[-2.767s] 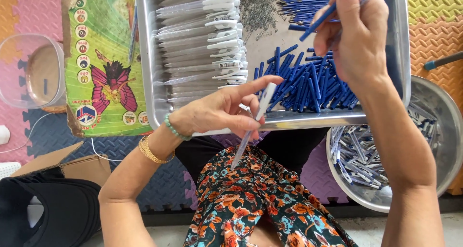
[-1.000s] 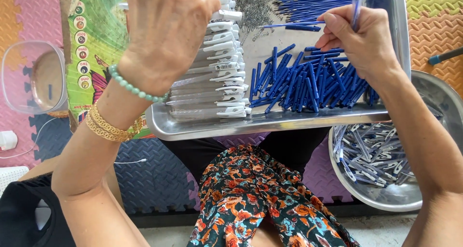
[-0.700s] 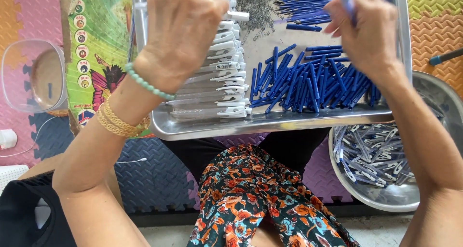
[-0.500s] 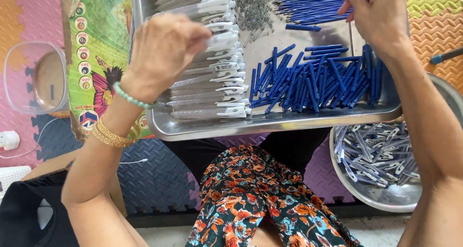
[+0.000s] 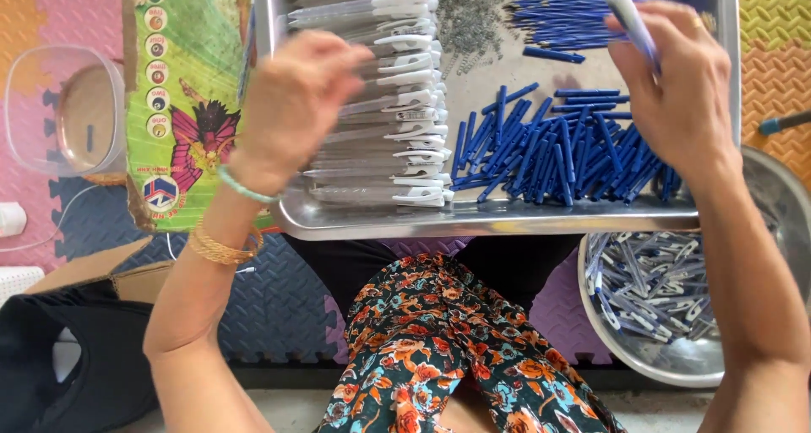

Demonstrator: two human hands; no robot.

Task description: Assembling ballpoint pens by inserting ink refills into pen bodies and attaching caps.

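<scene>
Steel tray [image 5: 507,217] holds white pen barrels [image 5: 380,137]; left hand [image 5: 296,103] hovers there, fingers curled, grip unclear; right hand [image 5: 676,95] pinches a blue-tipped pen [image 5: 625,10]

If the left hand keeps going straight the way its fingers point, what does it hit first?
Most likely the row of white pen barrels in the metal tray; the left hand hangs right above them, though its height is unclear.

Bare forearms. Left wrist: green bead bracelet [image 5: 245,187], gold bangles [image 5: 221,248]. Right finger: gold ring [image 5: 698,21]. Floral trousers [image 5: 448,348].
</scene>
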